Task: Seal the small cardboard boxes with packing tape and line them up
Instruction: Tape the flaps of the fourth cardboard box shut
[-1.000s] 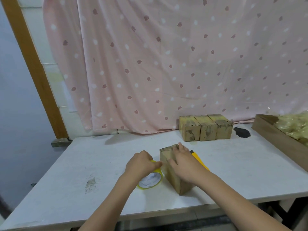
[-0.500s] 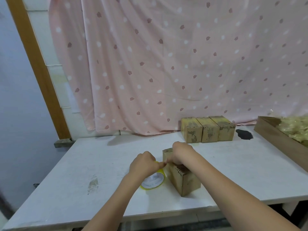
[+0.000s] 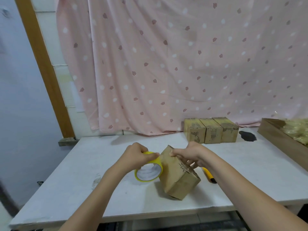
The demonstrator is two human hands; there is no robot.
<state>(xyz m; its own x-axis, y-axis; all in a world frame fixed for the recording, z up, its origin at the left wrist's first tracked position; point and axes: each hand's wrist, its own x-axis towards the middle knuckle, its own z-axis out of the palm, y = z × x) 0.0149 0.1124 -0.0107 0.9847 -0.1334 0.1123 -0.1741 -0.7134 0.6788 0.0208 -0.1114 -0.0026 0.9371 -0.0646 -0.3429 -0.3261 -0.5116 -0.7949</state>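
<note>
Both bare forearms reach forward, hands nearly meeting at centre.

The left hand [image 3: 137,155], entering from seven o'clock, curls over the top of the yellow roll of packing tape [image 3: 148,170], thumb tip pointing toward three o'clock. The right hand [image 3: 191,155], entering from four o'clock, grips the upper edge of the tilted small brown cardboard box [image 3: 178,175], fingers curled.

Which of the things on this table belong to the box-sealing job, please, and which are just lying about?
Part of the job:
- cardboard box, tilted, held by the right hand
- yellow tape roll, gripped by the left hand
- three boxes in a row by the curtain
- yellow knife, probably for cutting tape

Just lying about:
- dark patch
- wooden tray with crumpled plastic
- pink curtain
</note>
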